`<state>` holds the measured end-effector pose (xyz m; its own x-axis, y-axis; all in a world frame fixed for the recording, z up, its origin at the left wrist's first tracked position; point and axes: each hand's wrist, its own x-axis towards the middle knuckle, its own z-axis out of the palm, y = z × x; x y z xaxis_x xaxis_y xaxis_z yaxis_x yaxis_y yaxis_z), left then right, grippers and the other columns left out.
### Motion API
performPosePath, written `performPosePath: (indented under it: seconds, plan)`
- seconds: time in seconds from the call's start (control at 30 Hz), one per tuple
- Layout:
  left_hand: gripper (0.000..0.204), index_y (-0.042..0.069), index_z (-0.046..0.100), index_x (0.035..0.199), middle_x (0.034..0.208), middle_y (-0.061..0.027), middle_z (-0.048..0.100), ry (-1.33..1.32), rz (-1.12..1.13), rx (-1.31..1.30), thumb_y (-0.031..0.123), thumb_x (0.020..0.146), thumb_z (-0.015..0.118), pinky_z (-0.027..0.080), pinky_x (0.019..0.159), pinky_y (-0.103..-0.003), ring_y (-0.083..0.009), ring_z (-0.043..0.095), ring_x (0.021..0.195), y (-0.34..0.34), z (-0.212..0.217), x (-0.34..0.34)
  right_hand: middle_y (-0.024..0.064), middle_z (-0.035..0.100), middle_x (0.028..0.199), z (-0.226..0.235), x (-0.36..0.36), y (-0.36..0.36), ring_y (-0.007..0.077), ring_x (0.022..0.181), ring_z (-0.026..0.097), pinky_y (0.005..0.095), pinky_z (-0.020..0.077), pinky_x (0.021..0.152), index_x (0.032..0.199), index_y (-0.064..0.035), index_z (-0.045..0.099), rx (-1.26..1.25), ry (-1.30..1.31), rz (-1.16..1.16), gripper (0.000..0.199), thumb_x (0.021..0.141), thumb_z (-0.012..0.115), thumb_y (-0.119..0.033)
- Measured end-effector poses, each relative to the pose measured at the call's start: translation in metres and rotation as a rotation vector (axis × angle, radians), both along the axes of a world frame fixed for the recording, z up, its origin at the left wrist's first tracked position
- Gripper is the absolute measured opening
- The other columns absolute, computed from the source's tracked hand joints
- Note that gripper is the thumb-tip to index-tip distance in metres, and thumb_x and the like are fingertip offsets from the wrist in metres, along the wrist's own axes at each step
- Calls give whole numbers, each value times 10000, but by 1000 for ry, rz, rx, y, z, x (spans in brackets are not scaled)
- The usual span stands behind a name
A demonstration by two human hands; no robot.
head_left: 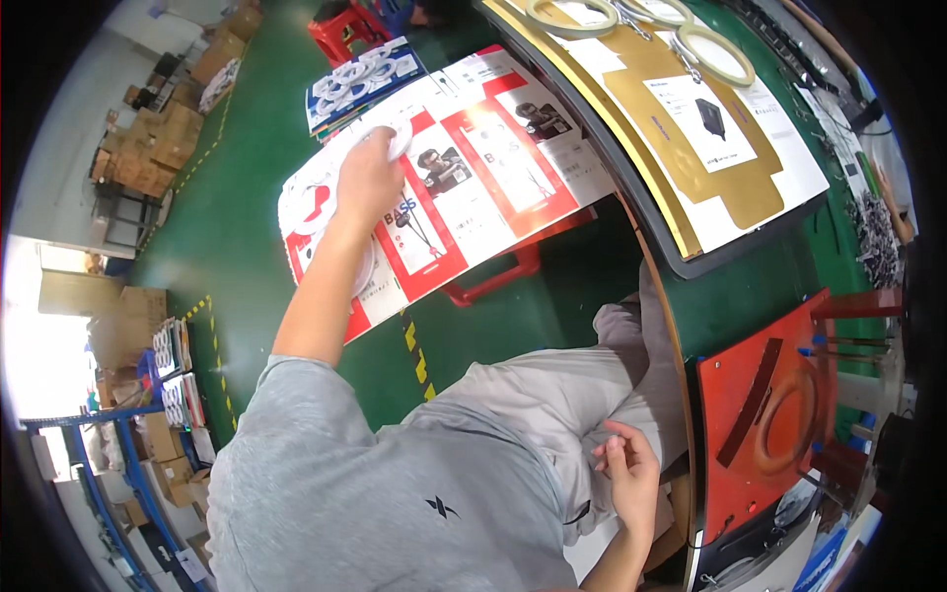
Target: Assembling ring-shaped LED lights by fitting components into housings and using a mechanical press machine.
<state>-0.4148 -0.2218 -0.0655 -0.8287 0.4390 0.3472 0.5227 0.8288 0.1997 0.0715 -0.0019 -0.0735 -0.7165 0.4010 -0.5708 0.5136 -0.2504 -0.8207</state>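
My left hand (371, 183) reaches to the far side of a stack of red and white printed card sheets (473, 183). Its fingers are closed on the edge of a white ring-shaped roll (400, 140), probably tape; the hand partly hides it. More white rings, one of them (314, 209) left of my wrist, rest on the same sheets. My right hand (631, 474) is held over my lap beside the table edge, its fingers loosely bent and apart with nothing visible in them.
A red stool (493, 281) supports the sheets. Behind them lies another stack topped with white rings (365, 79). The table at right carries gold-brown and white printed sheets (710, 128), cream tape rolls (715, 54) and a red board (764, 414). Cartons (163, 148) line the left wall.
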Motion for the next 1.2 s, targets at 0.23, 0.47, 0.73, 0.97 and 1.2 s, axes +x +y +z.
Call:
performPosePath:
  seconds: [0.23,0.47,0.73,0.97,1.2]
  plan:
    - [303,-77,634,1213,1002,-118,732,-812,-514,800,-2,930,713,541,622,-240,-127,691,713,63,112,86,26,689,892,-4,10,-13,70,765,591,223,494,715,1238,21,681,6,35,-158,225,1072,597,-106]
    - [367,-86,686,1199,1088,-185,756,-942,-1272,1061,-44,849,790,591,776,-300,-204,745,886,170,118,202,51,720,892,5,-7,-22,95,797,664,253,531,695,1192,-11,708,104,98,-112,194,1058,626,-126]
    - [359,-17,680,1214,1283,-164,667,-506,-1741,536,45,863,723,568,935,-409,-337,678,1127,265,81,345,175,720,910,-5,10,-34,321,808,704,395,557,758,1129,10,688,351,194,-133,164,1019,632,-97]
    - [319,-85,599,1130,1224,-277,563,-530,-1689,629,-46,814,612,501,1009,-446,-439,588,1162,294,50,378,160,746,937,-3,9,-50,238,792,721,354,559,732,1177,-4,691,345,179,-183,188,1018,642,-92]
    - [290,-28,642,1143,1265,-221,630,-474,-1724,673,21,860,682,541,986,-439,-392,630,1176,271,76,316,62,720,887,4,-4,-41,113,841,680,256,537,750,1170,18,689,213,129,-119,176,1036,635,-82]
